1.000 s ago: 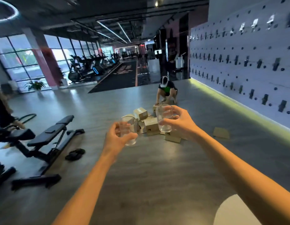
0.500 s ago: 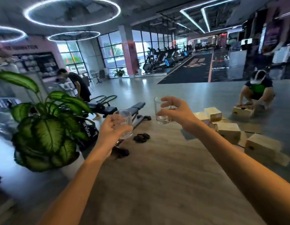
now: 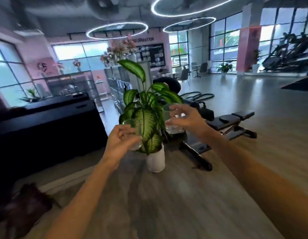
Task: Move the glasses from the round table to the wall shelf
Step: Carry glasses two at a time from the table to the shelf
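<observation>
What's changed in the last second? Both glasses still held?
The view swung left: boxes and crouching person left the frame; the potted plant now stands centre behind the hands, the bench at right. Nothing taken or let go: left hand holds the left glass, right hand the right glass, both raised.

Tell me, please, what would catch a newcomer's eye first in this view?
First, the two arms held up mid-frame: the left hand holds the left glass and the right hand holds the right glass, slightly higher. Just behind them a big variegated plant stands in a white pot on the floor. Glowing ring lights hang overhead and a black weight bench sits to the right.
</observation>
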